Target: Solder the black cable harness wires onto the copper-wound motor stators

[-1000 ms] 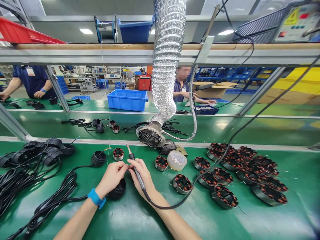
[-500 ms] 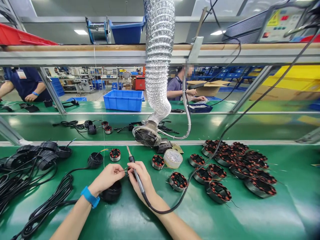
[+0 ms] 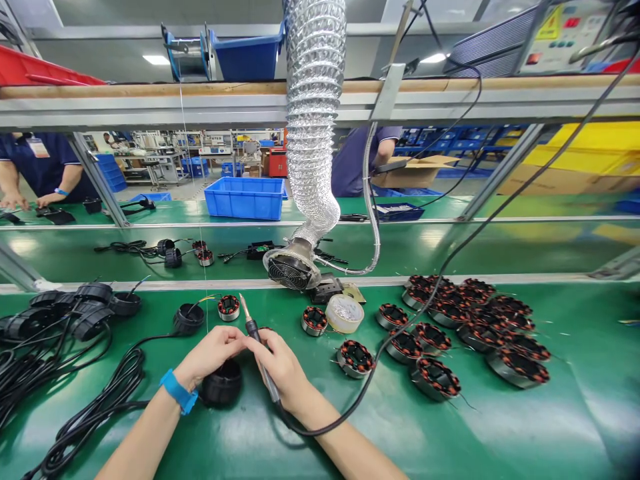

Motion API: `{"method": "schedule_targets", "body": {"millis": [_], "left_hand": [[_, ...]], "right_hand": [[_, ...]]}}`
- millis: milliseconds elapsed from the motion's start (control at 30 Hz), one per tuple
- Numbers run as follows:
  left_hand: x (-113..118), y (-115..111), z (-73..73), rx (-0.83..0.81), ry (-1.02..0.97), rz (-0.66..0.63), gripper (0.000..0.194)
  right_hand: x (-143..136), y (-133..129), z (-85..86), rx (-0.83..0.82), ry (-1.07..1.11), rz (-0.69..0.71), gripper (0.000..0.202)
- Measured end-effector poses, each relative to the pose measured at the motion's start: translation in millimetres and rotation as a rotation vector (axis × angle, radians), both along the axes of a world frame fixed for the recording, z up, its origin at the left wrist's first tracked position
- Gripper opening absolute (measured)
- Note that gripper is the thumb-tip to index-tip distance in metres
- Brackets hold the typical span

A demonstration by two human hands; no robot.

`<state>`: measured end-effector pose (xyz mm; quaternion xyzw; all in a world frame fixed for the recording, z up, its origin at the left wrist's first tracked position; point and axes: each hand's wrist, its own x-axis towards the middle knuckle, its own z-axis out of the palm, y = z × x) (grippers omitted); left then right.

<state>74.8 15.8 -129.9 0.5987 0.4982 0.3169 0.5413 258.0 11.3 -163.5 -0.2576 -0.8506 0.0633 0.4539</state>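
1. In the head view, my two hands meet just left of the lower centre of the frame, above the green counter (image 3: 500, 440).
2. My right hand (image 3: 283, 370) is wrapped around a soldering iron (image 3: 260, 359), whose bare tip points up and slightly left; its black cord (image 3: 350, 408) crosses my forearm and climbs toward the upper right.
3. My left hand (image 3: 215, 358) has its thumb and fingers brought together against the right fingertips; I cannot tell what they pinch, as the fingers hide it.
4. A sliver of a wound ring (image 3: 267, 329) shows just behind my right fingers, mostly covered.
5. A blue wristband (image 3: 179, 392) circles my left wrist, and a black cup (image 3: 223, 385) sits on the counter just below that hand.
6. Near them, left of centre, lie another wound ring (image 3: 229, 307) and a smaller-looking black cup (image 3: 189, 319) with coloured wires coming out.
7. Cable coils (image 3: 117, 383) and a cluster of black cups (image 3: 83, 308) fill the left of the frame.
8. At centre, a fan (image 3: 291, 271) hangs on a silver hose (image 3: 315, 127); a round tub (image 3: 345, 312) stands below right of it.
9. Many wound rings (image 3: 483, 333) crowd together at the right.
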Motion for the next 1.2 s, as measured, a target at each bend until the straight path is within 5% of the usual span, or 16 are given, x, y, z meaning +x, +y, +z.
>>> {"method": "schedule_targets", "body": {"millis": [133, 533, 1200], "left_hand": [[3.3, -0.4, 2.3, -0.036, -0.032, 0.068, 0.034], [4.2, -1.7, 10.3, -0.111, 0.014, 0.146, 0.038], [4.0, -5.3, 5.8, -0.176, -0.031, 0.152, 0.046]], "right_hand": [[0.4, -2.2, 2.4, -0.025, -0.01, 0.028, 0.047], [-11.9, 5.5, -5.1, -0.48, 0.489, -0.045, 0.036], [-2.4, 4.4, -19.3, -0.386, 0.246, -0.115, 0.064]]}}
